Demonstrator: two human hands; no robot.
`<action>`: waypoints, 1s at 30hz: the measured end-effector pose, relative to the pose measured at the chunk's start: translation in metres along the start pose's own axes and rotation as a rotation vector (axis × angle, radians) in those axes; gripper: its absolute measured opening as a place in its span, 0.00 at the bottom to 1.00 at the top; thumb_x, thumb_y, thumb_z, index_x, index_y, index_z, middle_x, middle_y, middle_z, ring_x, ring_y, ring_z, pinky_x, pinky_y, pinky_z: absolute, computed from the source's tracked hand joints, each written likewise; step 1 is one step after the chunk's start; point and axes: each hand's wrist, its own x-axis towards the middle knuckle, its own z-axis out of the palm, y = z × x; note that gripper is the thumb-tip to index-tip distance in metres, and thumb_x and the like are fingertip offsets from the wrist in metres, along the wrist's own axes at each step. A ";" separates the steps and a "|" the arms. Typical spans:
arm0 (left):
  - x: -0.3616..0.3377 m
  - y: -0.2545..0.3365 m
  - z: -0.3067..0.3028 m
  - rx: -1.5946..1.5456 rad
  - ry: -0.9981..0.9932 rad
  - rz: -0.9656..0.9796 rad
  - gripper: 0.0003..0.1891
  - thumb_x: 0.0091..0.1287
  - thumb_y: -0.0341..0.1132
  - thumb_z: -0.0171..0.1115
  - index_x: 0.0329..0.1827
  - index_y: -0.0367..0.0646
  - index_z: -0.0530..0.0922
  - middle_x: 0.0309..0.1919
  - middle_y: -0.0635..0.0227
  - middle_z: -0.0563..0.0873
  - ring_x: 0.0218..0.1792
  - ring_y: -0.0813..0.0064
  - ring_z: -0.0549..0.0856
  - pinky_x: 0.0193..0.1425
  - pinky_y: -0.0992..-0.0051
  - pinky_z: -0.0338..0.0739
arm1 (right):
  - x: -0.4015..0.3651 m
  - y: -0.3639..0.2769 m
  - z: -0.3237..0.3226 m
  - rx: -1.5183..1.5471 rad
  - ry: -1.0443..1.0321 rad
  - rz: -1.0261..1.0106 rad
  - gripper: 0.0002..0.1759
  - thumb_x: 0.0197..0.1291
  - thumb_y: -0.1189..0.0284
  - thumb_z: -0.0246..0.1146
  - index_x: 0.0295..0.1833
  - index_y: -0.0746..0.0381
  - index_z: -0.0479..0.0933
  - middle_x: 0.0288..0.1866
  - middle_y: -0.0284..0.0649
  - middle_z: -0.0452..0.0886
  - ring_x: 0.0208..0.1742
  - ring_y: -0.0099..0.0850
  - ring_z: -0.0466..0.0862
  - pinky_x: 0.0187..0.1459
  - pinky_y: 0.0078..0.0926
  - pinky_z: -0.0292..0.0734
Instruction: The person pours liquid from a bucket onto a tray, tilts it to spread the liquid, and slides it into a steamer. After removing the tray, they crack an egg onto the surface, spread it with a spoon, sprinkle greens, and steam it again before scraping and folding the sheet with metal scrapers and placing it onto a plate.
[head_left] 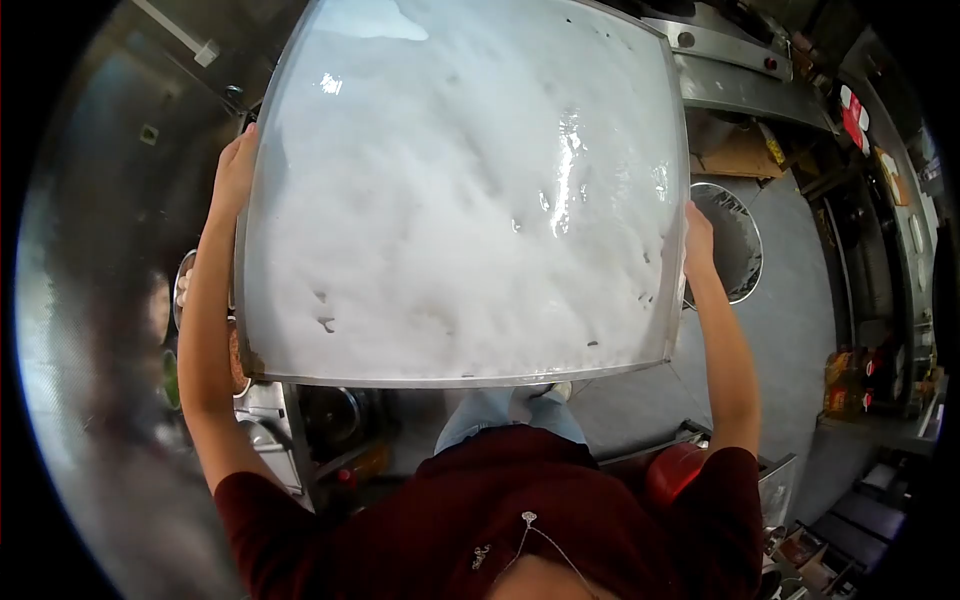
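Observation:
A large, shallow metal tray (pixel 450 382) spans the upper middle of the view, held out in front of my body. A wet, glossy white layer (pixel 430 230) spreads across it, with small dark gaps near the lower corners and the right side. My left hand (pixel 236 168) grips the tray's left side near the far end. On the right side, my right hand (pixel 698 242) holds the edge about halfway along. The fingers of both hands are partly hidden behind and under the tray.
A round metal bin (pixel 738 250) stands on the grey floor (pixel 795 290) beside my right hand. Food bowls (pixel 238 357) sit by my left forearm. A steel counter (pixel 750 90) lies at the far right, and a red container (pixel 675 470) is near my right elbow.

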 end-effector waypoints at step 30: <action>-0.077 -0.105 0.076 0.148 -0.311 -0.378 0.29 0.64 0.53 0.46 0.41 0.27 0.75 0.33 0.60 0.80 0.37 0.73 0.77 0.44 0.75 0.68 | -0.066 0.044 -0.084 -0.430 0.082 0.335 0.22 0.61 0.61 0.50 0.44 0.72 0.73 0.34 0.41 0.77 0.33 0.27 0.76 0.37 0.26 0.71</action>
